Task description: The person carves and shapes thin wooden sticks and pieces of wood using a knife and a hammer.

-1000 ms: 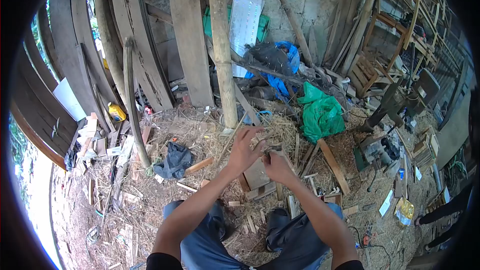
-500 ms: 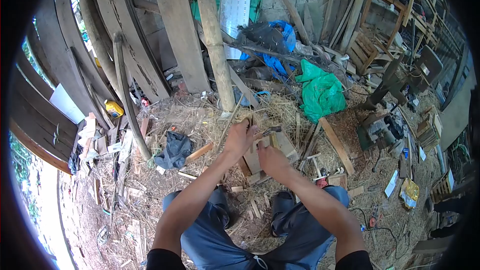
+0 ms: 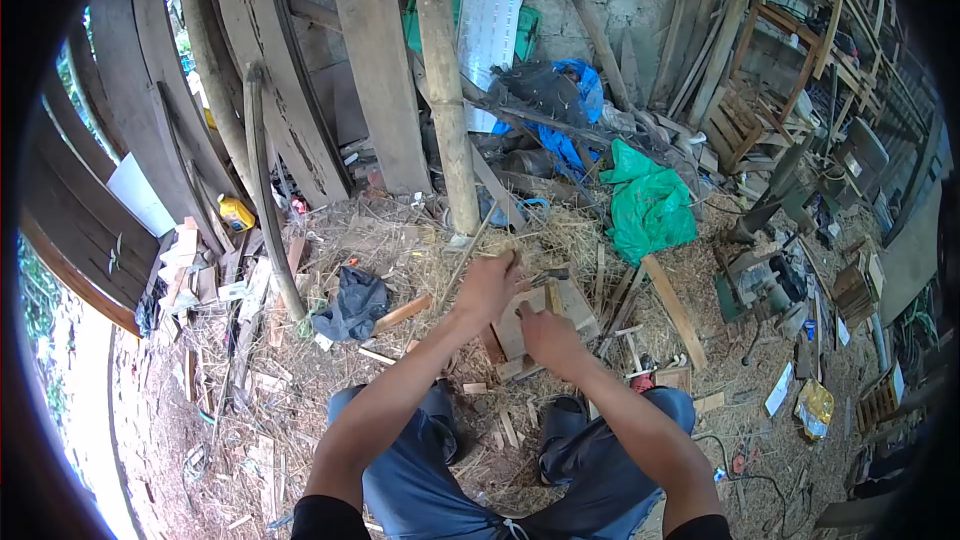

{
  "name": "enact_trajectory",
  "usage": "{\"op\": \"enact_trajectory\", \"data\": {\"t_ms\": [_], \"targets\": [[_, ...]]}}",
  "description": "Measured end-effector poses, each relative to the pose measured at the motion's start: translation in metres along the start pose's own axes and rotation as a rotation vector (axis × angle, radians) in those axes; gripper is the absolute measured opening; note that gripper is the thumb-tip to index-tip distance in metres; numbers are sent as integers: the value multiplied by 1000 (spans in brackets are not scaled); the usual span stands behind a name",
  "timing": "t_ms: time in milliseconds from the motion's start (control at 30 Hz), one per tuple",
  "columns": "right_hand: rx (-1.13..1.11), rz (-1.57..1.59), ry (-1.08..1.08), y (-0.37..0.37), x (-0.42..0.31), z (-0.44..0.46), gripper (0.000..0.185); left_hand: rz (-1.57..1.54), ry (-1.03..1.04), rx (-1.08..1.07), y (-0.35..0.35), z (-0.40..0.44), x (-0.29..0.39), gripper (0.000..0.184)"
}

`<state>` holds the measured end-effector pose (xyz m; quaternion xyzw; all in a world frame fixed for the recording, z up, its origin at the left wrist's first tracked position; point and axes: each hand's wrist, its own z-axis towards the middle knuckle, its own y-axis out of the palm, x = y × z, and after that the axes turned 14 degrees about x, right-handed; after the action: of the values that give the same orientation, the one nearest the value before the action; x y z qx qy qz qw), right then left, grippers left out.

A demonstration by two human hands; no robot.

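My left hand (image 3: 488, 290) is raised over the straw-strewn ground, its fingers curled and pressed together. What they hold, if anything, is too small to make out. Just to the right and nearer me is my right hand (image 3: 552, 338), closed with the thumb side up; its grip also hides any small thing inside. A hammer (image 3: 553, 292) with a dark head and a yellowish handle lies on a pale wooden block (image 3: 578, 308) beyond the right hand. The near end of its handle is close to that hand, and I cannot tell whether they touch.
Wood scraps and straw cover the ground. A black plastic bag (image 3: 352, 302) lies left, a green plastic sheet (image 3: 648, 202) right. A bamboo post (image 3: 448, 120) stands ahead. A loose plank (image 3: 674, 310) and a green machine (image 3: 755, 285) are at the right.
The right hand's fingers have moved slightly left, toward the left hand. More of the hammer handle and the block shows now. The whole view has shifted a little.
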<state>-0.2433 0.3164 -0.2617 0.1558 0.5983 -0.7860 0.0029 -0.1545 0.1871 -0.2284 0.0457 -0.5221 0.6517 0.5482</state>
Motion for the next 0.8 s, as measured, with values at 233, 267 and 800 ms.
{"op": "enact_trajectory", "data": {"t_ms": [233,267,800], "targets": [[-416,324,160,-16,30,5,29,-440,-371,154,-37,30,-33,18],[-328,213,160,-15,44,3,27,-435,-373,154,-41,31,-37,18],[145,741,206,-23,53,31,24,-861,-710,-59,-15,23,-28,25]]}}
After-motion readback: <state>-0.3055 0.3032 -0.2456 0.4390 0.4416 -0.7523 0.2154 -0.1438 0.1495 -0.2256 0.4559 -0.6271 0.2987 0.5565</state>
